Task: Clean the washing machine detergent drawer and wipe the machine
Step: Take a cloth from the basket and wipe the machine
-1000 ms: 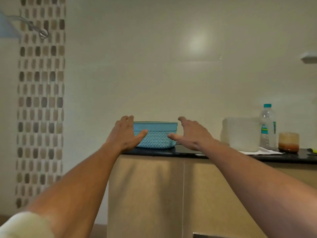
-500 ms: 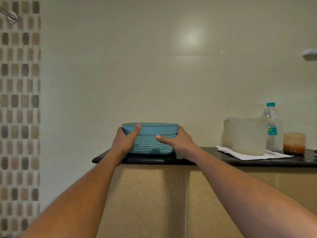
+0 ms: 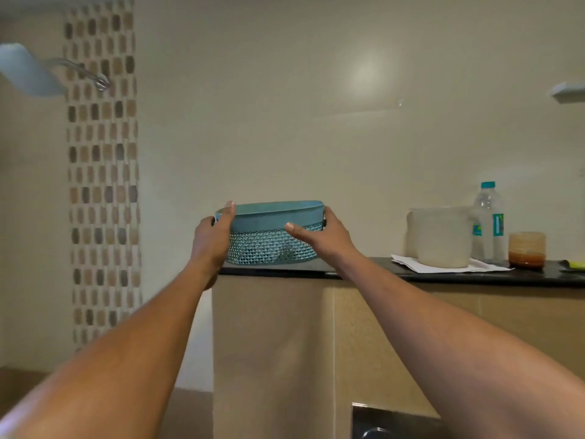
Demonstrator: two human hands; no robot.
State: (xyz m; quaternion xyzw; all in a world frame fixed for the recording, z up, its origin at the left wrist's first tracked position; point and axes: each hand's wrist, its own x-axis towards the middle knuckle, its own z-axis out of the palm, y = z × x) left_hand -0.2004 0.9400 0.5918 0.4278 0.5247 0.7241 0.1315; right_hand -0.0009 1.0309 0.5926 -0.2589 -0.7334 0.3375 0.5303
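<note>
Your left hand (image 3: 211, 242) is clasping the teal basket's (image 3: 272, 236) left end, thumb over its rim. Your right hand (image 3: 326, 237) is gripping the right end, thumb across the front. The basket is sitting at the black ledge's (image 3: 443, 275) left end. The bottle (image 3: 489, 220) label is proving unreadable.

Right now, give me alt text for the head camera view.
Both bare hands, left hand and right hand, grip the ends of a teal basket on a dark ledge. A white tub, water bottle and brown cup stand to its right.

basket (image 3: 272, 236) teal, lattice-woven | counter (image 3: 443, 275) black | bottle cap (image 3: 487, 185) teal
</note>
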